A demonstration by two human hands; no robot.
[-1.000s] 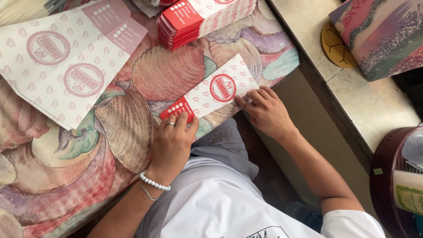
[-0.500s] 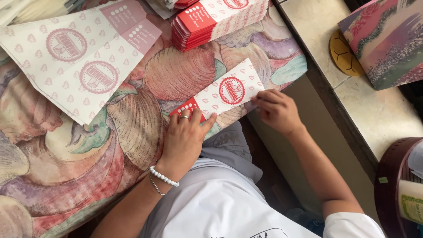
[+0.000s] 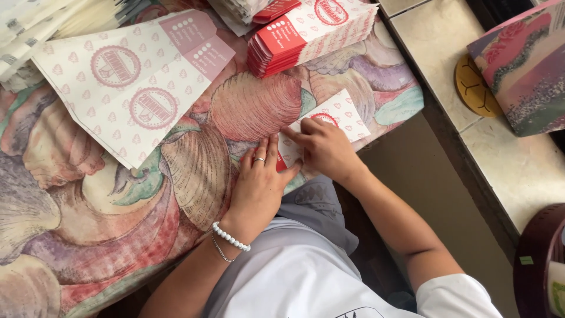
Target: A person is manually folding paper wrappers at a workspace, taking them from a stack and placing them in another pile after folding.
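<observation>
The person wears a white T-shirt [image 3: 294, 277] with short sleeves; a small part of a dark print shows at its lower edge. Above the T-shirt, grey cloth [image 3: 318, 206] with a faint diamond pattern covers the lap. The left hand [image 3: 259, 182] has a thin silver ring [image 3: 259, 159] on one finger. Beside the T-shirt, the left wrist carries a white bead bracelet [image 3: 231, 237] and a thin chain [image 3: 220, 252]. The right hand [image 3: 326, 147] is bare.

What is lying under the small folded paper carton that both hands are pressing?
The folded paper carton lies flat on the seashell-patterned tablecloth. The left hand covers its red end, and the right hand covers its middle, so the cloth directly beneath cannot be seen.
</observation>
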